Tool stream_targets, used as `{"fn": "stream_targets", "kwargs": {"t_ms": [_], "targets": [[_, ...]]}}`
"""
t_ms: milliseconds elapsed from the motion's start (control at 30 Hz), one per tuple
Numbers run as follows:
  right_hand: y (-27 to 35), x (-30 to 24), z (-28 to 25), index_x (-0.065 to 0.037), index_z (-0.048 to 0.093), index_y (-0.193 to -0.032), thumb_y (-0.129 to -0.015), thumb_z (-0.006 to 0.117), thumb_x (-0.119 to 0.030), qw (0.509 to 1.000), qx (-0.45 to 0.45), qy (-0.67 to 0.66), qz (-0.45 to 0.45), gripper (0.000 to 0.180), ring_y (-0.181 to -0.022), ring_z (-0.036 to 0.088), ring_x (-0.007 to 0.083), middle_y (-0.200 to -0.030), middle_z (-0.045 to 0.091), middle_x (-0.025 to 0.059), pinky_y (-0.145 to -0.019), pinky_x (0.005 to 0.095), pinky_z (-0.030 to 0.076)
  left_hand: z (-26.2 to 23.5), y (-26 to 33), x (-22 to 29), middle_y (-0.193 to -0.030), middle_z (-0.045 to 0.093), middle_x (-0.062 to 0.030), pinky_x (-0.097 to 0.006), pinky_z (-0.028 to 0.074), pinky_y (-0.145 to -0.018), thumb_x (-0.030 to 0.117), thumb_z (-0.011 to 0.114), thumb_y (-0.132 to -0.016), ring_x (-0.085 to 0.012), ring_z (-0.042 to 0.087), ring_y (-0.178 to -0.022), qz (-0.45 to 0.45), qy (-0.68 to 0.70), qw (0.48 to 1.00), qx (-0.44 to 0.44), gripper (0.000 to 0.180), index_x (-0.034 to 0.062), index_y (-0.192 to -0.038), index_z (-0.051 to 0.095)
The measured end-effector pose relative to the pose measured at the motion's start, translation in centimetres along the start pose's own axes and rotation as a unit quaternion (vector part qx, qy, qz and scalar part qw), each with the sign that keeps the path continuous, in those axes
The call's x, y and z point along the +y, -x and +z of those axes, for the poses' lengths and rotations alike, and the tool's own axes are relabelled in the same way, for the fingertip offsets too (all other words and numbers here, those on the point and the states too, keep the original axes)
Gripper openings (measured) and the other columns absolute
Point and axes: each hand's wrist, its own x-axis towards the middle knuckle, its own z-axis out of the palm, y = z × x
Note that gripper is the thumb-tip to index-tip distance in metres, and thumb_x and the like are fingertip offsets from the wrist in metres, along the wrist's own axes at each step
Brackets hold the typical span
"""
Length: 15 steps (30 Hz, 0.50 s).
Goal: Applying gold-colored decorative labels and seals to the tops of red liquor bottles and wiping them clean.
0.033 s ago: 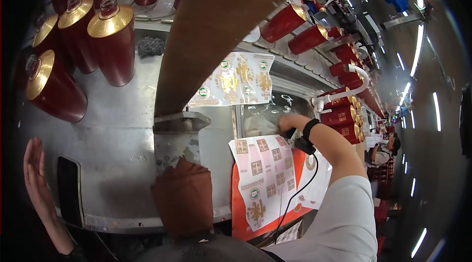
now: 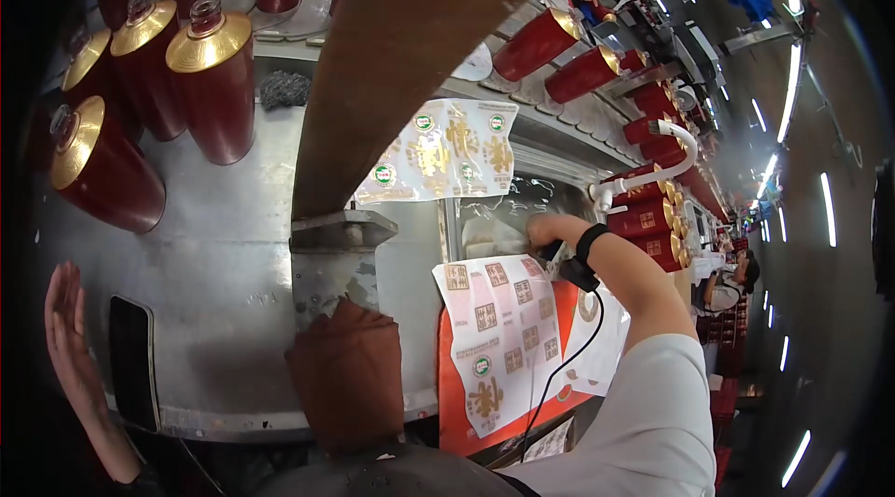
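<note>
My left hand [image 2: 70, 338] is raised at the left rim, fingers stretched out and nothing in it. Beside it, a dark phone [image 2: 135, 362] lies at the edge of the metal worktop. My right hand [image 2: 547, 231] reaches over a shallow basin of water [image 2: 489, 208]; its fingers are mostly hidden, so whether they grip anything cannot be seen. A black strap and a small dark device with a cable [image 2: 578, 275] sit on that wrist. Just below it lies a printed sticker sheet [image 2: 494, 338] on an orange-red board [image 2: 457, 413]. Another wet sticker sheet [image 2: 447, 152] lies beyond the basin.
Several dark red bottles with gold shoulders [image 2: 213, 77] stand at the far left, near a grey scouring pad [image 2: 285, 89]. A brown beam [image 2: 373, 59] crosses the middle. A brown cloth [image 2: 345, 376] hangs over the near edge. A white pipe [image 2: 643, 182] rises beside a bottle conveyor; co-workers are beyond.
</note>
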Motion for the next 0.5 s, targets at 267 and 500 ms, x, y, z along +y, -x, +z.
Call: {"fn": "stream_targets", "kwargs": {"t_ms": [267, 500], "targets": [[6.4, 1.9, -3.7, -0.002, 0.071, -0.086, -0.071, 0.07, -0.026, 0.98, 0.184, -0.067, -0.046, 0.028, -0.08, 0.066, 0.0375, -0.086, 0.069, 0.0186, -0.071, 0.0445, 0.052, -0.3, 0.8, 1.5, -0.149, 0.044, -0.0191, -0.042, 0.027, -0.119, 0.038, 0.033, -0.106, -0.0288, 0.038, -0.142, 0.029, -0.022, 0.999, 0.01, 0.056, -0.0011, -0.146, 0.039], [13.7, 0.3, -3.7, -0.003, 0.069, -0.083, -0.077, 0.067, -0.027, 0.951, 0.301, -0.06, 0.034, 0.025, -0.084, 0.064, 0.0405, -0.085, 0.068, 0.0197, -0.074, 0.0485, 0.051, -1.3, 2.3, 3.1, -0.148, 0.045, -0.018, -0.041, 0.028, -0.119, 0.038, 0.033, -0.107, -0.0281, 0.04, -0.141, 0.035, 0.043, 0.998, 0.02, 0.056, -0.0013, -0.146, 0.04]]}}
